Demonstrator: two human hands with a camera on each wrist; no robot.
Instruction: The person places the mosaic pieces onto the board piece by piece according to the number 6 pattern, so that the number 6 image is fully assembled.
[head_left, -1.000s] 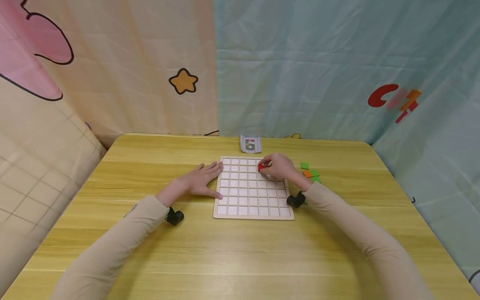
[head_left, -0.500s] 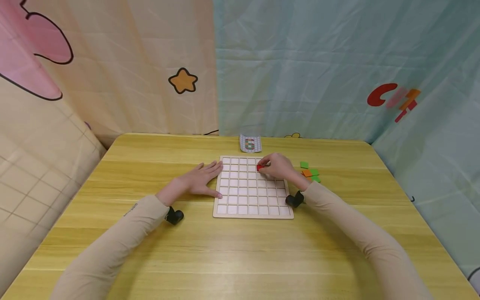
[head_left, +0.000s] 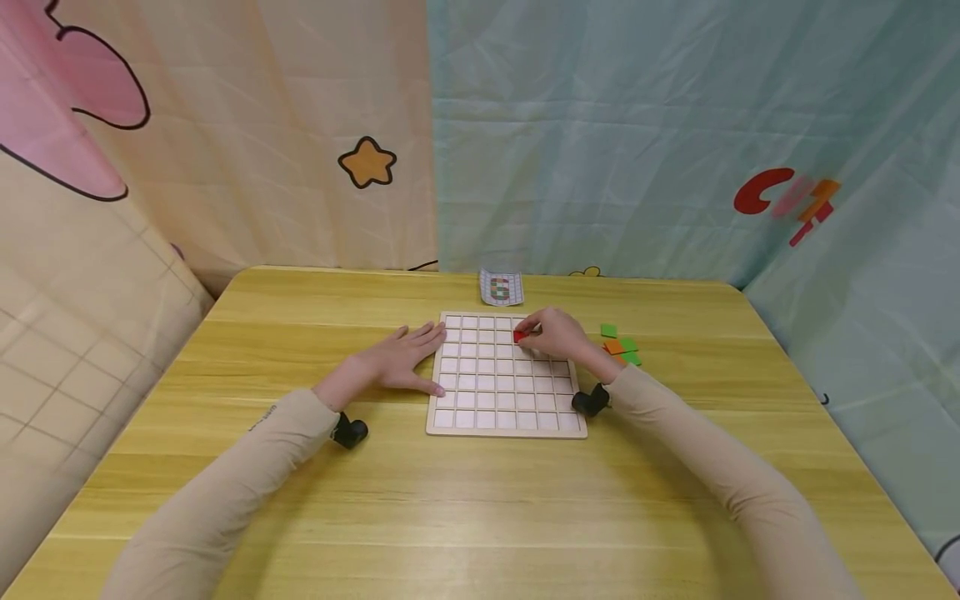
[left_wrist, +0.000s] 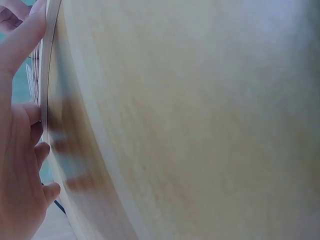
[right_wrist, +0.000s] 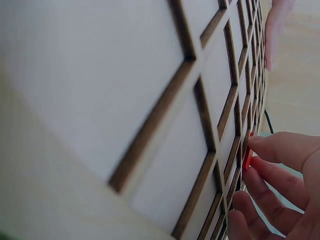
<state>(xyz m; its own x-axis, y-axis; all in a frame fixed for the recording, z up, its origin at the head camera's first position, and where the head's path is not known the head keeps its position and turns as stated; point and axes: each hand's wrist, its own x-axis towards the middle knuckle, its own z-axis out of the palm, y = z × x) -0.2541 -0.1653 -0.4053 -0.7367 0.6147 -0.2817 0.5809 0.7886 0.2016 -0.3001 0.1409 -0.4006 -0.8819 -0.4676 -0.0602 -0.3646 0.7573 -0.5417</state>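
Note:
A square wooden grid board (head_left: 486,401) with pale cells lies on the table. At its upper right part, my right hand (head_left: 557,333) pinches a small red square tile (head_left: 518,337) between thumb and fingertips. The right wrist view shows that red tile (right_wrist: 248,157) at the grid's dividers, slightly tilted, with the thumb on one side. My left hand (head_left: 397,358) is spread out flat, its fingertips and thumb resting on the board's left rim. From the left wrist, the fingers (left_wrist: 44,152) touch that edge. The right hand covers some cells of the board's upper right.
Several loose tiles lie right of the board, green (head_left: 609,331) and orange (head_left: 614,347), partly overlapping. A small printed card (head_left: 502,288) with a coloured grid pattern is behind the board. A printed curtain (head_left: 600,167) closes off the table's back edge.
The red tile and the right fingertips have shifted very slightly left on the board. My left hand stays in place on the rim.

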